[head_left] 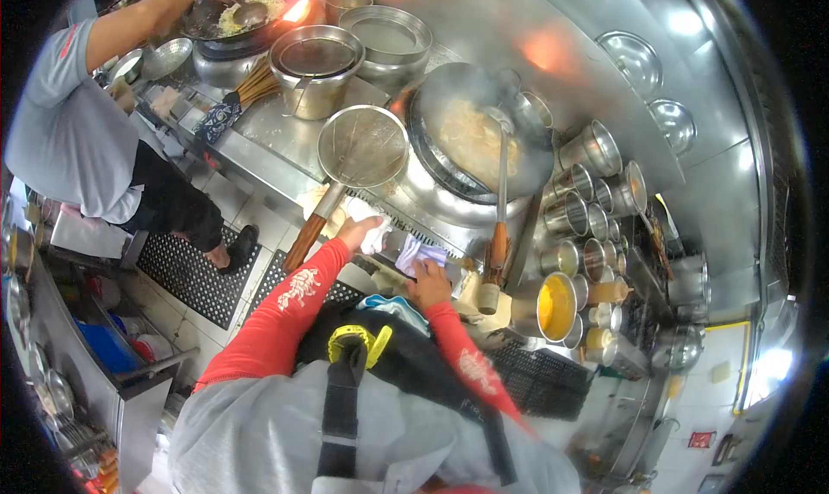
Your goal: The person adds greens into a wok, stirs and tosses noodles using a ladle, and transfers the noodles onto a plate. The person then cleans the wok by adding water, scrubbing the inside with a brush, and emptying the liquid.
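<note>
My left hand (356, 232) is closed on a bunched white cloth (375, 235) at the stove's front edge. My right hand (430, 283) has its fingers on the lower edge of a purple-and-white striped cloth (420, 250), apparently gripping it. Ahead of both hands, a wok (420, 153) holds steaming, pale brown food (473, 131) in liquid. A ladle (503, 179) leans in the wok, its wooden handle toward me. To the left, a wire-mesh strainer (363, 144) lies on the stove, its wooden handle jutting over the front edge near my left forearm.
A co-worker (82, 123) at the left tends another wok (207, 21) beside a flame. Metal pots (315, 97) stand between the two woks. Several steel containers (570, 213) crowd the right side, one with yellow liquid (557, 308). Perforated black mats (203, 274) cover parts of the floor.
</note>
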Motion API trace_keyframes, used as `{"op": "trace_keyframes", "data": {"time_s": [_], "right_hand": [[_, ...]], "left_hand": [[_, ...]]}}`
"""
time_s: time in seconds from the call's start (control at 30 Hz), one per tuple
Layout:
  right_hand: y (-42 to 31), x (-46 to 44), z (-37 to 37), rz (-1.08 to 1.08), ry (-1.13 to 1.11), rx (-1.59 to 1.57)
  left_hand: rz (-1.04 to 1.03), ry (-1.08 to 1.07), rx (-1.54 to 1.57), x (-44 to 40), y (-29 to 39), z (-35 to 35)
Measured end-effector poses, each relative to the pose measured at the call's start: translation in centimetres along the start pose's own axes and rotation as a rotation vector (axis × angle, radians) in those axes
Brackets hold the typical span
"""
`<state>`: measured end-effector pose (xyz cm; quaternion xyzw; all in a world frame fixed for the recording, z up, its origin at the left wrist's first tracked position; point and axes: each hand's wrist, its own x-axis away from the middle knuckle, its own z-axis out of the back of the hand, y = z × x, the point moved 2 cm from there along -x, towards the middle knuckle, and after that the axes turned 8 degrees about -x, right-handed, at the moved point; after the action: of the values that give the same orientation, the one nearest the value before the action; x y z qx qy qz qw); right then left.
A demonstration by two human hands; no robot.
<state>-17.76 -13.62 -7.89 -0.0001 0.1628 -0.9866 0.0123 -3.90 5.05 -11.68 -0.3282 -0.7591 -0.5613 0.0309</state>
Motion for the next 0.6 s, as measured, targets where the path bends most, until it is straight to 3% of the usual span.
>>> {"op": "trace_keyframes", "data": {"time_s": [0.6], "right_hand": [[-0.06,-0.12,-0.20,-0.039,0.010,-0.017]], "left_hand": [[0.002,-0.017,0.050,-0.20,-0.15,0.17]]}}
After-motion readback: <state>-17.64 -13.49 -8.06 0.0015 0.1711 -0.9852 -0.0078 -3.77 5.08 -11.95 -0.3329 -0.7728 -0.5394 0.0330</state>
